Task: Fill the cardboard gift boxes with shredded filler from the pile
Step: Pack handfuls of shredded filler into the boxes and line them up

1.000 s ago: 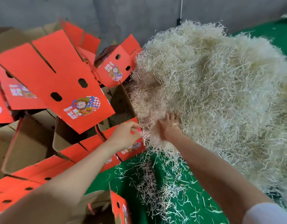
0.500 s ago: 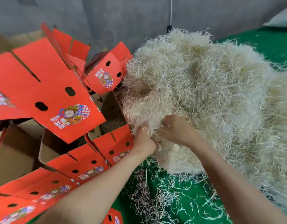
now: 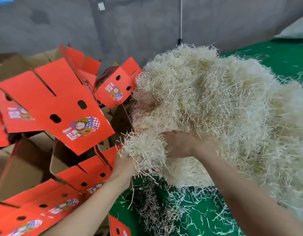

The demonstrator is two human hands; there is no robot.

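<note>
Both our left hand (image 3: 124,165) and right hand (image 3: 179,144) grip one clump of shredded filler (image 3: 144,147), the left from beneath, the right with fingers curled in. We hold it at the near edge of the pile (image 3: 224,108), just beside the open red gift boxes (image 3: 70,106).

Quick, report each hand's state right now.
Left hand: grips a clump of shredded filler from below.
Right hand: curled into the same clump, gripping it.
</note>
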